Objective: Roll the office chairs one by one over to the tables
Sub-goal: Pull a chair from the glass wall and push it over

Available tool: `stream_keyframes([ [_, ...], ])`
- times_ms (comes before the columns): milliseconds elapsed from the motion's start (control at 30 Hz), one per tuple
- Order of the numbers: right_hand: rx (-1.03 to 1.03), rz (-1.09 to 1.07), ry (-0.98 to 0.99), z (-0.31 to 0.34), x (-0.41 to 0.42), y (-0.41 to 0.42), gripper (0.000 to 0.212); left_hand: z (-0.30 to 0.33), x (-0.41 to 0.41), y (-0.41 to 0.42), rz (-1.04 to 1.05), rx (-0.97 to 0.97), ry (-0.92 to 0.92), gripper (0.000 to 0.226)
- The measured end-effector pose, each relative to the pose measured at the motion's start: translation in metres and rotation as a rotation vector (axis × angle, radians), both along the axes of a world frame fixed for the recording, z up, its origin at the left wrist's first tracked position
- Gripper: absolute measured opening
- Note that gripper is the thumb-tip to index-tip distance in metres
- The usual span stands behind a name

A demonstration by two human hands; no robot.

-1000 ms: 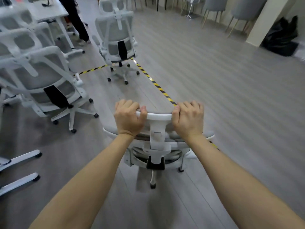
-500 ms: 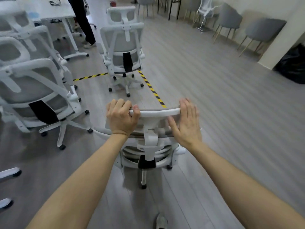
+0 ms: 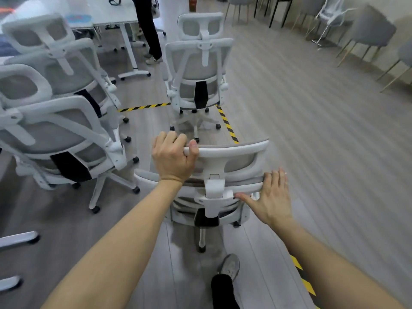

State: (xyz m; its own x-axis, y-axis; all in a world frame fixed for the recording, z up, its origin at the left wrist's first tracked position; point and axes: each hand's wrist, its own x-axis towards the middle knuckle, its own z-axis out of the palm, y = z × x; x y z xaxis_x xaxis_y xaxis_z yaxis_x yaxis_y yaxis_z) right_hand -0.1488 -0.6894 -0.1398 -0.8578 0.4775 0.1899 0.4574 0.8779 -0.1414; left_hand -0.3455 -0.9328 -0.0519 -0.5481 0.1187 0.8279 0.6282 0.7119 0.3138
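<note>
In the head view, the left hand (image 3: 172, 160) grips the headrest (image 3: 225, 150) of the rolling chair (image 3: 214, 192). The right hand (image 3: 270, 197) lies flat on its back. With 1 grip, it might swing into the parked chair (image 3: 197, 72) near the table (image 3: 100, 13).

An office: white mesh swivel chairs (image 3: 196, 72) beside white desks (image 3: 104, 14), grey plank floor (image 3: 312, 130).

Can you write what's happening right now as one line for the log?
step: rolling chair | left hand: grips headrest | right hand: open, on chair back | ahead: parked chair
</note>
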Motion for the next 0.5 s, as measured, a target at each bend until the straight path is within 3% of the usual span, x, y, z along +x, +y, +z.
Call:
stream_keyframes([
  [500, -0.021, 0.065, -0.015, 0.002, -0.292, 0.082, 0.128, 0.004, -0.272, 0.077, 0.096, -0.025, -0.012, 0.033],
])
